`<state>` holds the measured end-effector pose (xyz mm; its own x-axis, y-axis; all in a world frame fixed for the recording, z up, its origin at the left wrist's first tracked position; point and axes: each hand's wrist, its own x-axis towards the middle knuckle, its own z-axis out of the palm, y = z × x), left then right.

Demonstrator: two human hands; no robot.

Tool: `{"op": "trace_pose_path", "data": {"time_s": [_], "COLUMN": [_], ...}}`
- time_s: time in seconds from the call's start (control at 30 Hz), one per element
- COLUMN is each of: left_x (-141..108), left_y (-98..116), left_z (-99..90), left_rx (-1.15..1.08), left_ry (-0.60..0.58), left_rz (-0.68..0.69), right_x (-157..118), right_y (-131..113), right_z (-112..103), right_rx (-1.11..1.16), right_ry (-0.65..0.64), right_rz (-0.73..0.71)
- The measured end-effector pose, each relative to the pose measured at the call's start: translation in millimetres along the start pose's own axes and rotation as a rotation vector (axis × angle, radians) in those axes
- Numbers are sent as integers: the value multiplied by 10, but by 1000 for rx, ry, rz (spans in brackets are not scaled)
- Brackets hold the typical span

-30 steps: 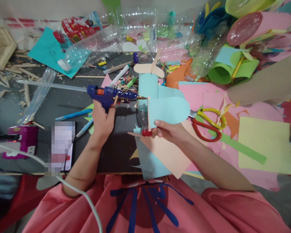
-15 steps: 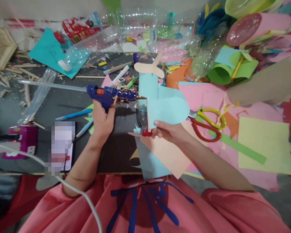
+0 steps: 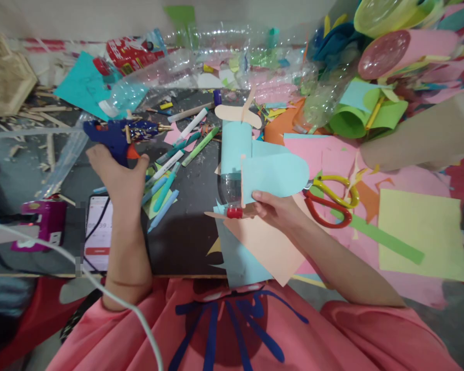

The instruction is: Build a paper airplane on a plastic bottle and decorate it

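Note:
My left hand (image 3: 119,170) is wrapped round the handle of a blue glue gun (image 3: 116,135), whose nozzle points right. A clear glue stick runs out of its back. My right hand (image 3: 270,206) pinches a light blue rounded paper piece (image 3: 274,175) by its lower edge. That piece stands beside a plastic bottle (image 3: 231,189) wrapped partly in light blue paper (image 3: 236,147). The bottle has a red cap (image 3: 234,212) at its near end, with a thin flat piece crossing there, and crossed wooden sticks (image 3: 237,115) at its far end.
Markers (image 3: 166,193) lie between my hands. Scissors (image 3: 330,221) rest on pink paper at right. A phone (image 3: 99,226) and a purple box (image 3: 42,224) are at left, with a white cable (image 3: 62,253) crossing near my left arm. Clear bottles line the back.
The glue gun in my left hand has moved left, away from the light blue paper, uncovering the markers. My right hand and the paper piece have shifted slightly right.

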<state>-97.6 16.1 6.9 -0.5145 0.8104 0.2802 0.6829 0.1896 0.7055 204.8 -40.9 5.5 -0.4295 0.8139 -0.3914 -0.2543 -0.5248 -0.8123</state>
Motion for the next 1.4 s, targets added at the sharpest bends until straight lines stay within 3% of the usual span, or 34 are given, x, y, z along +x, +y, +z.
{"op": "trace_pose_path", "data": {"time_s": [0.03,0.1,0.17,0.23,0.3,0.37,0.4,0.5,0.57,0.67,0.77,0.83,0.9,1.03,1.1,1.2,1.3,1.4], "left_x": [32,68,78,64,11,-96,-166,-391,-509,-614,-665,-674,-648,-500,-425,-379,-409,-465], "left_y": [-37,-110,-162,-155,-61,117,229,581,778,962,1016,997,951,834,781,708,647,610], "left_z": [-43,-130,-200,-227,-197,-128,-93,-39,-54,-86,-54,-3,48,115,139,189,259,322], "left_rx": [39,111,167,148,7,-264,-397,-635,-611,-529,-510,-574,-668,-918,-1010,-1090,-1102,-1072], "left_ry": [44,24,32,114,231,200,95,-604,-941,-1215,-1326,-1312,-1162,-522,-327,-212,-189,-181], "left_rz": [-34,-39,11,91,169,188,166,53,38,-16,-52,-109,-195,-312,-330,-401,-476,-441], "right_x": [1,7,14,19,12,-9,-24,-65,-79,-71,-53,-44,-39,-34,-28,-3,33,45], "right_y": [-9,-21,-25,-18,-8,-7,-13,-58,-97,-138,-156,-175,-213,-310,-329,-301,-231,-157], "right_z": [0,4,17,34,50,55,49,1,-45,-92,-90,-76,-70,-113,-154,-200,-197,-144], "right_rx": [-13,-25,-11,25,71,100,102,30,-74,-209,-259,-296,-318,-398,-494,-610,-593,-528], "right_ry": [30,96,155,179,150,61,10,-111,-204,-391,-476,-481,-437,-83,63,182,292,336], "right_rz": [-21,-62,-79,-82,-71,-44,-23,25,55,89,84,69,44,-34,-26,-9,-44,-145]}}
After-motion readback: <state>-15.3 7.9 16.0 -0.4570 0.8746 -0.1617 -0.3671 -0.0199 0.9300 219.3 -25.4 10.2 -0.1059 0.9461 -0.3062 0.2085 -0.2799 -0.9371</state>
